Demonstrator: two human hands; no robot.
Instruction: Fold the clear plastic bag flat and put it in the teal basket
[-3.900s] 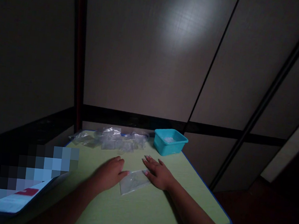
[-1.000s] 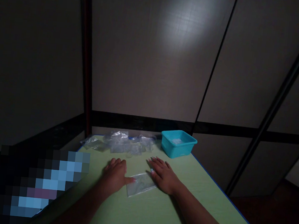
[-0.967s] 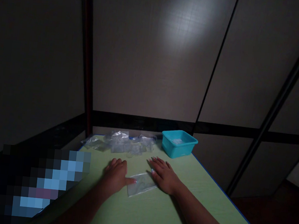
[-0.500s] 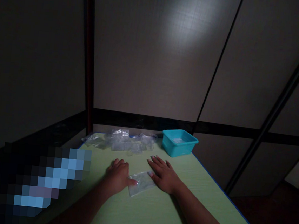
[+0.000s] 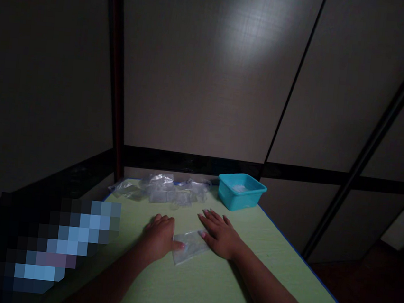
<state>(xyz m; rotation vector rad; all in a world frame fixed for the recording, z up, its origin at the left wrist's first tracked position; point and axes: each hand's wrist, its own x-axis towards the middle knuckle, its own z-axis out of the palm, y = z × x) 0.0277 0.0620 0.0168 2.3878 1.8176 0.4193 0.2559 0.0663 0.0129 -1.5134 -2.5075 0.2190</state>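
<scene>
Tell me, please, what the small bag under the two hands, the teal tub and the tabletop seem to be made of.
Small bag: thin clear plastic film, glossy; the green top shows through and it glints.
Teal tub: probably moulded plastic, smooth and even in colour, with a lipped rim.
Tabletop: pale green, matt, faintly streaked, perhaps laminate; the dim light leaves it open.

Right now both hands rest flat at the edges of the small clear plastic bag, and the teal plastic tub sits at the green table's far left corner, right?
No. The head view shows the teal plastic tub at the green table's far right corner, not the left. The left hand and right hand do rest flat at the edges of the small clear plastic bag.
</scene>
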